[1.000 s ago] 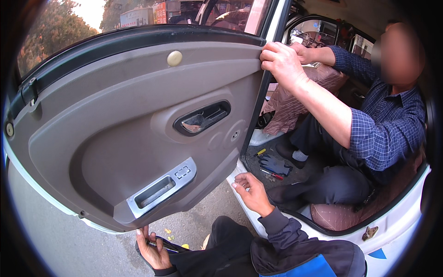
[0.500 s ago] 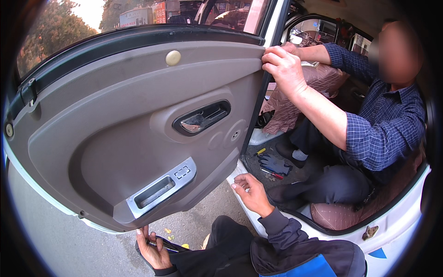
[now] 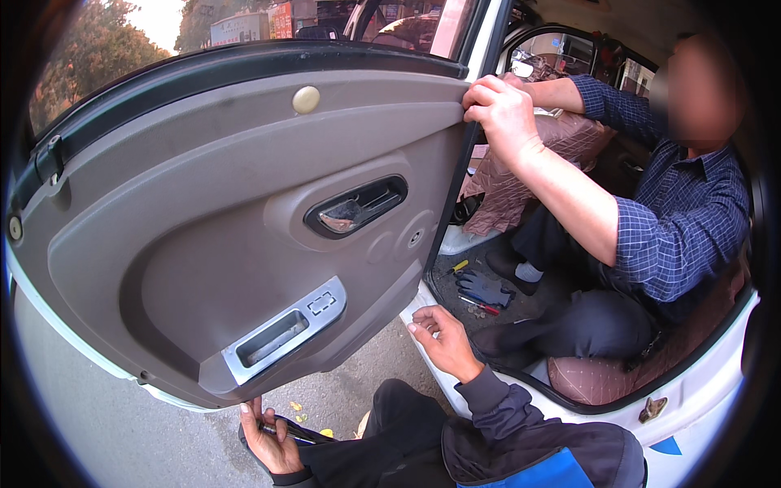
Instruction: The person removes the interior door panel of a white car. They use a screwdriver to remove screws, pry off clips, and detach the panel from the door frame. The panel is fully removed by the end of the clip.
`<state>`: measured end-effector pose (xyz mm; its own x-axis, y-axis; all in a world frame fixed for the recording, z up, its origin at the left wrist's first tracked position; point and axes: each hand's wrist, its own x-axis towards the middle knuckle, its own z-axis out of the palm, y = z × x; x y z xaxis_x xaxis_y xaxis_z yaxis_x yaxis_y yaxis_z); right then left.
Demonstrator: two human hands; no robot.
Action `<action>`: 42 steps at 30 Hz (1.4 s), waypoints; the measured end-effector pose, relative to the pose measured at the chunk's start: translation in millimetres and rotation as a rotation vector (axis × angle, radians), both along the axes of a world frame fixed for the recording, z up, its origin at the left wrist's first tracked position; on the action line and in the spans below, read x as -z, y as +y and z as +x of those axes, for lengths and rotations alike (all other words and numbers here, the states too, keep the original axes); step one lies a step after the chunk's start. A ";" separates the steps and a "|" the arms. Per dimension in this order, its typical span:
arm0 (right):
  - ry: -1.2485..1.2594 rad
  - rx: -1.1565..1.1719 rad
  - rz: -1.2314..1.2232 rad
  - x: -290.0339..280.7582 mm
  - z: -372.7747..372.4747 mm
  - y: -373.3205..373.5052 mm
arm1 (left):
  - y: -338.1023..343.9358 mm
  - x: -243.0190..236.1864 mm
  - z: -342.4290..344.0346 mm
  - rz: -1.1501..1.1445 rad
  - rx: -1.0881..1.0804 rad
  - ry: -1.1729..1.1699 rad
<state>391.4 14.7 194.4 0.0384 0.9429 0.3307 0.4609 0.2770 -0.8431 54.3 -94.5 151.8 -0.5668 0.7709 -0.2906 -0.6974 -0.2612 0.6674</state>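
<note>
The left hand [image 3: 273, 447] is at the lower edge of the door panel [image 3: 203, 252], its fingers curled around a dark rod [image 3: 268, 428]; the fingers cover much of the rod, so its kind cannot be told. Fingertips reach up to that edge, apparently to keep the rod close under it. The right hand [image 3: 447, 342] is beside the white sill [image 3: 445, 378], fingers loosely bent, nothing seen between them; contact with the sill cannot be confirmed, and the hand appears to be idle. The grey-brown panel stands upright against the swung-out door, below the window. It bears a dark inner handle [image 3: 355, 208], a silver pull plate [image 3: 285, 329] with a long recess, and a cream round cap [image 3: 306, 100] near its top. At the panel's upper corner, a co-worker's hand [image 3: 504, 118] bends over the edge, in my judgement to steady or press that corner; the co-worker's other hand is mostly hidden behind it. The co-worker sits inside the vehicle, a position that gives reach to the upper corner. Near the co-worker's shoes, on the car floor, lie a grey glove [image 3: 486, 289], a yellow-handled tool [image 3: 460, 266] and a red slim tool [image 3: 489, 310], seemingly set down within reach.
</note>
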 end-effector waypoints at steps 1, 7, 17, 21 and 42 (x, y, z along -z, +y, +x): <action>0.000 -0.001 0.004 0.2 -0.1 -0.1 | -0.2 0.0 0.1 0.001 0.002 -0.001; -0.011 0.002 0.014 -4.2 -0.4 -0.6 | 0.0 -0.7 -0.1 -0.005 0.000 -0.009; 0.082 0.087 0.187 -35.2 26.8 45.2 | 0.0 -3.8 0.3 -0.013 -0.013 -0.006; 0.214 0.153 0.338 -96.7 57.6 121.0 | 0.1 -6.1 -0.1 -0.029 -0.003 0.001; 0.676 0.022 0.236 -191.9 97.5 265.7 | 2.1 -3.9 -0.4 -0.081 -0.037 0.028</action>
<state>488.9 280.4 386.4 0.3251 0.8459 0.4228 -0.1337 0.4837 -0.8650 53.8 -92.4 155.8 -0.6028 0.7240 -0.3352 -0.6694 -0.2304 0.7063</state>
